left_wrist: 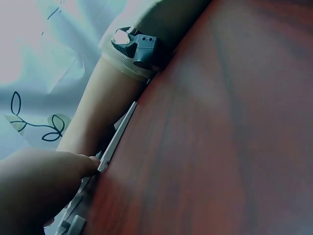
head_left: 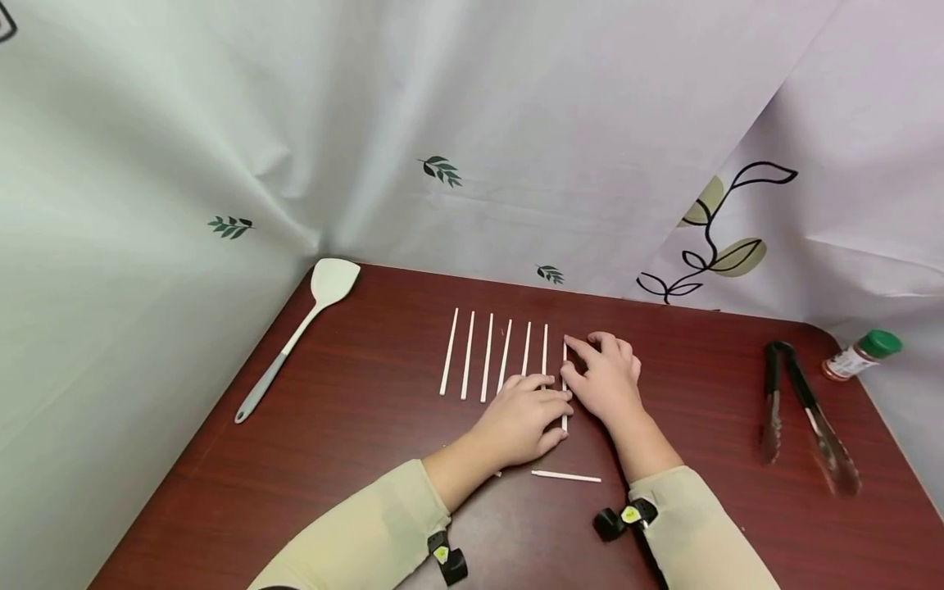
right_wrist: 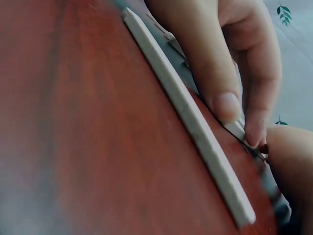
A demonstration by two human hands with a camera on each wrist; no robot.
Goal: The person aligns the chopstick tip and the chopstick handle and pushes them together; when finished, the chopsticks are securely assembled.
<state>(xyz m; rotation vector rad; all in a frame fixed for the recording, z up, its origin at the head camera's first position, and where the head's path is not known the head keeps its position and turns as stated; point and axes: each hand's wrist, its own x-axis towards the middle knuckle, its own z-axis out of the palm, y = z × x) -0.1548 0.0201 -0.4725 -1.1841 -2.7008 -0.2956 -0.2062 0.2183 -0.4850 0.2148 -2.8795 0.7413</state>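
Note:
A row of thin white sticks (head_left: 468, 356) lies on the dark red table, all roughly parallel. My left hand (head_left: 522, 420) is at the near part of the rightmost stick (head_left: 565, 423); in the right wrist view its thumb and a finger pinch the stick (right_wrist: 235, 129). My right hand (head_left: 606, 377) touches the far part of that stick with its index finger and thumb, the index finger fairly straight. Nearer me, a loose white stick (head_left: 566, 476) lies crosswise; it appears large in the right wrist view (right_wrist: 188, 115). Under my left wrist, another white tip (head_left: 497, 474) shows, mostly hidden.
A white spatula with a grey handle (head_left: 283, 352) lies at the table's left edge. On the right lie black-handled metal tongs (head_left: 807, 401), beside a small green-capped jar (head_left: 859, 356). Patterned white curtains (head_left: 516, 147) hang around the table.

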